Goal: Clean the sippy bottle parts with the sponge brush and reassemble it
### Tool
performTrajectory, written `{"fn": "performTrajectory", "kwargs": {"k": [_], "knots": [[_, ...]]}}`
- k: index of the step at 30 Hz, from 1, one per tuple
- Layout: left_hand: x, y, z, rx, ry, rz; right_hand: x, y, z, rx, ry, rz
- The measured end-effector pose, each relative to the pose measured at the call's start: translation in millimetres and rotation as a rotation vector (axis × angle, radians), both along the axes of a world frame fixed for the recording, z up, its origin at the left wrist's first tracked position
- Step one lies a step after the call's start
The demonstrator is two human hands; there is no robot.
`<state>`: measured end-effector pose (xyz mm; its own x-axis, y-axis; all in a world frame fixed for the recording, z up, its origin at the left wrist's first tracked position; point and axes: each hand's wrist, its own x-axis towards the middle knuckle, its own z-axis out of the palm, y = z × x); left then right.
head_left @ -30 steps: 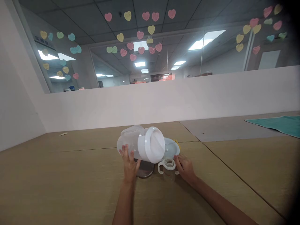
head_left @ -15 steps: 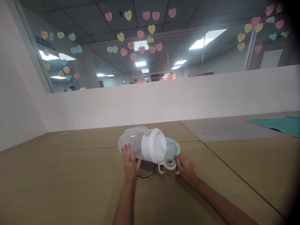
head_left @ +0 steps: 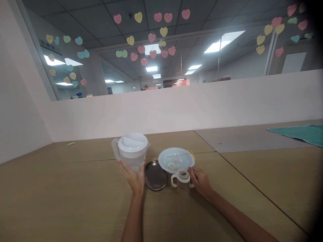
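Note:
A translucent pitcher [head_left: 133,156] with a white lid stands upright in my left hand [head_left: 133,176], which is wrapped round its lower body. Its handle points left and its spout right. My right hand [head_left: 200,179] is closed on the right handle of a clear two-handled baby bottle [head_left: 183,186]. The bottle has a white collar and an uncapped mouth, and stands on the table. Just behind it is a white bowl [head_left: 164,163] holding small pale parts and a thin stick. Between pitcher and bottle lies a dark metal tray [head_left: 155,176].
Something yellow [head_left: 191,155] shows at the bowl's right edge. A teal cloth [head_left: 300,132] lies at the far right of the wooden table [head_left: 75,195]. A small pale scrap [head_left: 71,144] is at the back left. Behind the table runs a low white wall [head_left: 151,116] below a window.
The pitcher has gone from tilted sideways over the bowl and bottle to upright, and has moved left with my left hand. The bowl and tray are uncovered. My right hand has stayed in place.

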<state>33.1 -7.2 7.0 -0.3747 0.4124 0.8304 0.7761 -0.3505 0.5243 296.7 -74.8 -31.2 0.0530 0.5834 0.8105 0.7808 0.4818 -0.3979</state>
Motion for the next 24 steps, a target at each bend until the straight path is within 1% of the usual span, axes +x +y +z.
{"fn": "performTrajectory", "kwargs": {"k": [4, 11, 15, 17, 19, 21, 22, 23, 24], "knots": [[-3, 1, -2.3, -0.043, -0.058, 0.055, 0, 2, -2.5, -0.017, 0.017, 0.003], [-4, 1, -1.5, -0.116, -0.065, 0.158, 2, 2, -3.9, -0.048, 0.025, 0.005], [-4, 3, -2.1, -0.132, -0.092, 0.167, 0, 1, -1.5, -0.075, 0.044, 0.004], [-3, 2, -0.8, -0.138, -0.088, 0.163, -1, 0, 0.7, -0.109, 0.12, 0.012], [-1, -3, 3.3, -0.128, -0.081, 0.195, 0, -1, 4.1, -0.141, 0.293, 0.001], [4, -10, 9.7, -0.08, -0.072, 0.246, 6, 0, 8.4, -0.157, 0.485, -0.055], [7, -14, 13.1, -0.037, -0.063, 0.258, 10, 1, 10.5, -0.162, 0.542, -0.108], [11, -17, 16.3, 0.018, -0.046, 0.244, 16, 3, 12.3, -0.191, 0.559, -0.18], [16, -20, 19.0, 0.08, -0.016, 0.196, 22, 5, 13.4, -0.245, 0.543, -0.257]]}}
